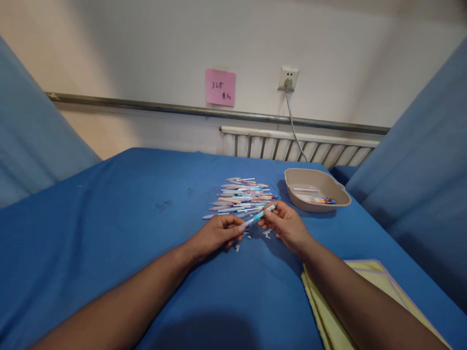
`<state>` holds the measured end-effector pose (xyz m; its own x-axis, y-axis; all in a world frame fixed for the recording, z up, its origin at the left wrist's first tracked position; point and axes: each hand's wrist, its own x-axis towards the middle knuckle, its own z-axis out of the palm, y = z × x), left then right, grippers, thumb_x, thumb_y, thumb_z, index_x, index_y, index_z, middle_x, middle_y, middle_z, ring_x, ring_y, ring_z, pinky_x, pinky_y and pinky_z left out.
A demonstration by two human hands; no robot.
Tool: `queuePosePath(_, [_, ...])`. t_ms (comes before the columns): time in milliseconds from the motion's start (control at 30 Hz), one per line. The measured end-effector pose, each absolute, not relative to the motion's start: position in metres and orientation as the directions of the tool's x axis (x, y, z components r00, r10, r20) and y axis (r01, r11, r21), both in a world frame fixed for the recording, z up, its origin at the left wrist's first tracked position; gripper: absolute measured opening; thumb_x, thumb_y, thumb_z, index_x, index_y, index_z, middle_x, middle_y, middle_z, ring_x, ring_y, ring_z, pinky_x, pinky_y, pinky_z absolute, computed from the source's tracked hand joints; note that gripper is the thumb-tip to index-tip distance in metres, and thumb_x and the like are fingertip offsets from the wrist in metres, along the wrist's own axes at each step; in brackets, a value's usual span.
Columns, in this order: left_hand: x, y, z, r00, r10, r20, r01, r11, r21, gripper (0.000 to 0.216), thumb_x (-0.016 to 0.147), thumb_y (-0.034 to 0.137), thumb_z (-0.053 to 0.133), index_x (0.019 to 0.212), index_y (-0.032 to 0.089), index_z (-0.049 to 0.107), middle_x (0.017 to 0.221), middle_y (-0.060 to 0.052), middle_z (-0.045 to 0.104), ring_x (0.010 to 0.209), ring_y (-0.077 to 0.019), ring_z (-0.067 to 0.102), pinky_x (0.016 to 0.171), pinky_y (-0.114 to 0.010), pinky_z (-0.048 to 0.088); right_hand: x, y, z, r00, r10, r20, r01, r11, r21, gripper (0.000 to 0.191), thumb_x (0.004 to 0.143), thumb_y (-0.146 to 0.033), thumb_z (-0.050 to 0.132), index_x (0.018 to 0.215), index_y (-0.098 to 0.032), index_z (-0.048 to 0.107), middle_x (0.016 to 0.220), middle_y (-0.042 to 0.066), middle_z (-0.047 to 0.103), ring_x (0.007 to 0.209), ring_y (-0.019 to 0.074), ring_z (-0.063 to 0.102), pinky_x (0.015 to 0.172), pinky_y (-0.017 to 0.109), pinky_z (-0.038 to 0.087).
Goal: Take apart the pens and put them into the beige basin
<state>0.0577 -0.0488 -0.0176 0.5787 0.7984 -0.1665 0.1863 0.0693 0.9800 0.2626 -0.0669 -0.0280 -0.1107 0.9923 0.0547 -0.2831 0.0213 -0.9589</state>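
Observation:
Both my hands grip one pen [258, 216] with a light blue grip just above the blue table cover [127, 228]. My left hand [217, 234] pinches its pale lower end. My right hand [286, 223] is closed round the upper end. Right behind the hands lies a pile of several pens [242, 195] in pale blue, pink and white. A few small white bits [267, 234] lie on the cloth beneath the hands.
A beige tray [316, 196] holding a few pens stands to the right of the pile. A yellow cloth [368, 306] lies under my right forearm. Blue fabric rises on both sides. Behind are a radiator, a wall socket with cable and a pink note.

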Motion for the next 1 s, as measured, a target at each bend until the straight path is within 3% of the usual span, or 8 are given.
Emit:
queuePosePath(400, [0.057,-0.049,-0.020,0.582,0.799,-0.153,0.196,0.045,0.980,0.032,0.076,0.043,0.066,0.086,0.012,0.065,0.063,-0.001,0.059,0.046,-0.0068,0.045,0.045,-0.019,0.031,0.264,-0.069,-0.027,-0.121,0.988,0.099,-0.128,0.084,-0.988,0.035,0.064,-0.047,0.074,0.078,-0.019,0.057,0.063,-0.001,0.065,0.059,0.0142,0.063,0.058,0.026,0.051])
queuePosePath(600, [0.057,-0.052,-0.019,0.610,0.781,-0.135,0.127,0.072,0.989,0.040,0.078,0.038,0.065,0.111,0.016,0.060,0.071,-0.001,0.061,0.051,-0.0081,0.050,0.050,-0.021,0.036,0.265,-0.069,-0.025,-0.131,0.986,0.099,-0.118,0.083,-0.990,0.031,0.065,-0.043,0.074,0.076,-0.019,0.058,0.061,-0.002,0.064,0.058,0.0130,0.062,0.057,0.025,0.049])
queuePosePath(767, [0.056,-0.052,-0.020,0.615,0.775,-0.147,0.109,0.101,0.989,0.038,0.079,0.039,0.063,0.107,0.014,0.060,0.069,0.000,0.059,0.048,-0.0068,0.048,0.048,-0.021,0.035,0.265,-0.070,-0.025,-0.084,0.992,0.091,-0.097,0.083,-0.992,0.030,0.068,-0.045,0.072,0.077,-0.019,0.058,0.064,-0.001,0.065,0.060,0.0137,0.062,0.057,0.025,0.048])
queuePosePath(900, [0.053,-0.048,-0.022,0.632,0.757,-0.167,0.078,0.152,0.985,0.039,0.078,0.039,0.064,0.109,0.014,0.059,0.069,0.001,0.058,0.047,-0.0063,0.047,0.047,-0.020,0.034,0.269,-0.068,-0.029,-0.030,0.993,0.116,-0.140,0.111,-0.984,0.029,0.069,-0.044,0.072,0.076,-0.019,0.059,0.064,0.000,0.065,0.061,0.0136,0.061,0.059,0.025,0.048])
queuePosePath(1000, [0.053,-0.046,-0.023,0.634,0.751,-0.183,0.069,0.180,0.981,0.040,0.078,0.038,0.066,0.108,0.013,0.059,0.068,0.001,0.057,0.047,-0.0061,0.047,0.046,-0.020,0.034,0.275,-0.065,-0.027,0.063,0.986,0.157,-0.240,0.168,-0.956,0.027,0.070,-0.041,0.073,0.076,-0.018,0.059,0.076,0.002,0.068,0.069,0.0143,0.063,0.062,0.025,0.050])
